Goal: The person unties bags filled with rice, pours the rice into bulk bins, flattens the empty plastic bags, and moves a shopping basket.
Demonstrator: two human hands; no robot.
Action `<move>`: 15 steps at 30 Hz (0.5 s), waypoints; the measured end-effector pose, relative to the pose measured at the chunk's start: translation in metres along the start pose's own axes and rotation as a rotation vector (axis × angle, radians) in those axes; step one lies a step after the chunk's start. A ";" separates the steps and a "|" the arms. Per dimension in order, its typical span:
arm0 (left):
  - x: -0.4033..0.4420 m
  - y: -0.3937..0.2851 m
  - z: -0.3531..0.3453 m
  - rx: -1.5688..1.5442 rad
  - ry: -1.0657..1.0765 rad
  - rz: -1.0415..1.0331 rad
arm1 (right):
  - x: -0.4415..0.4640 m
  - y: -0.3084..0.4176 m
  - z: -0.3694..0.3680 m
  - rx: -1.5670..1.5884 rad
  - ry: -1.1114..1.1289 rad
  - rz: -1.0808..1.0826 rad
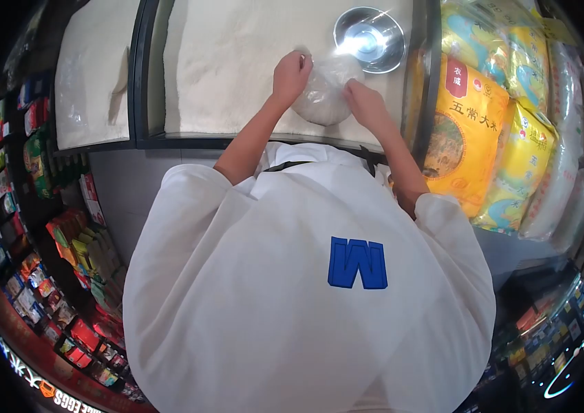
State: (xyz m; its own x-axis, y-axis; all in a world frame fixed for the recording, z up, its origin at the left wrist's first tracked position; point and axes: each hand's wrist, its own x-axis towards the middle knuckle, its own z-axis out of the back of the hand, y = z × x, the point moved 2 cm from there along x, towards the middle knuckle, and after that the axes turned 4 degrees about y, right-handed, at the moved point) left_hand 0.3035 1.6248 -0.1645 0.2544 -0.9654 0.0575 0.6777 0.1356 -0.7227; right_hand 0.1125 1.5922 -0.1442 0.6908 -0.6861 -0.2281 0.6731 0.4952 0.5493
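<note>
Gripping a clear, thin plastic bag (319,103) with both hands, upper middle of frame, just right of center. Left hand (290,76) curled, fingers folded in, pinching the bag's upper left edge; exact fingertip contact hard to see. Right hand (366,104) pinching the bag's right side between thumb and fingers, other fingers bent. Bag bulges round at the bottom, whitish contents inside, too hazy to identify. Sits in front of a wide bed of fine white grain (237,76) filling the large bin; can't tell if bag rests on it or hangs just above. Shiny round metal bowl (381,55) at upper right of the bed, strong glare inside, its lower left rim overlapped by the bag in view; contact unclear. Dark bin frame (140,82) splits off a second, paler section at upper left, also white-filled. Right of the bin, upper right of frame: orange printed plastic sack (474,113) with red label, yellow-and-blue sacks (522,165) around it. Person's white long loose top (271,303) fills lower middle, blue letter patch (358,263) on it. Shelves of colorful packets (37,296) along left edge, lit sign lower left.
</note>
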 end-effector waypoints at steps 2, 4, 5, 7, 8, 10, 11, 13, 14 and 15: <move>0.001 0.019 0.010 -0.119 -0.057 0.275 | -0.014 -0.011 -0.001 0.078 0.020 -0.053; -0.004 0.026 0.012 -0.209 -0.104 0.273 | -0.023 -0.022 -0.005 0.252 -0.154 -0.045; -0.007 0.030 0.012 -0.292 -0.139 0.269 | -0.025 -0.026 -0.008 0.247 -0.153 -0.037; -0.009 0.045 0.007 -0.379 -0.134 0.298 | -0.030 -0.032 -0.009 0.507 -0.180 -0.164; -0.009 0.052 0.004 -0.465 -0.120 0.325 | -0.032 -0.034 -0.009 0.504 -0.180 -0.161; -0.008 0.048 0.006 -0.544 -0.145 0.339 | -0.036 -0.039 -0.005 0.650 -0.270 -0.158; -0.008 0.046 0.006 -0.619 -0.165 0.356 | -0.039 -0.040 -0.005 0.645 -0.270 -0.158; -0.005 0.033 0.019 -0.687 -0.180 0.378 | -0.043 -0.039 -0.002 0.615 -0.277 -0.145; -0.003 0.027 0.026 -0.750 -0.193 0.401 | -0.044 -0.038 -0.001 0.611 -0.277 -0.142; -0.001 0.024 0.031 -0.753 -0.197 0.401 | -0.045 -0.032 0.004 0.513 -0.303 -0.135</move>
State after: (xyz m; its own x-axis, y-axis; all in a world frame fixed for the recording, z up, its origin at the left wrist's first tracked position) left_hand 0.3410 1.6357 -0.1612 0.5378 -0.8108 -0.2308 -0.1066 0.2062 -0.9727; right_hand 0.0590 1.6047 -0.1483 0.4517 -0.8833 -0.1254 0.4844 0.1248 0.8659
